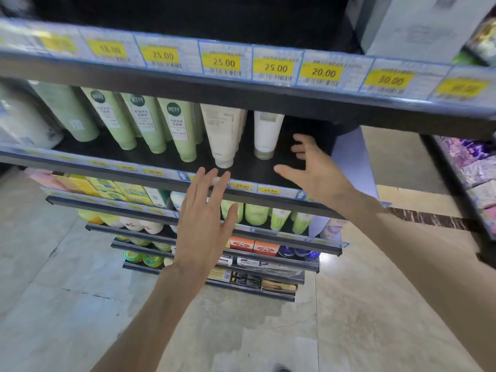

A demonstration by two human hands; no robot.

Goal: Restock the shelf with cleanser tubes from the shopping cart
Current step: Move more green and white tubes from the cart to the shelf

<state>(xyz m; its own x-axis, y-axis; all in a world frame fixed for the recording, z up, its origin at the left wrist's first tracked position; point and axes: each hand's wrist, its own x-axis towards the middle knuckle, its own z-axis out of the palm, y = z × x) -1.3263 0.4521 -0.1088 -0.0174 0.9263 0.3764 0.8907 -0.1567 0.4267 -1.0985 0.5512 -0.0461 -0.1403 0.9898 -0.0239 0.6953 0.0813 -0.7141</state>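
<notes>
Both hands empty | left hand (205, 224) flat, fingers spread, before shelf (271, 170) edge | right hand (314, 167) open beside white tube (267, 132), likely sizing the gap for stock

We're in a shop aisle: tiered dark shelves (166, 181) run down to a polished tile floor (67, 304), each edge lined with yellow price tags (224, 62) reading 25.00, 20.00, 30.00 over barcodes. Rows of green tubes (179, 130) and white tubes (267, 135) stand facing out, boxed goods (252, 247) stacked below.
</notes>
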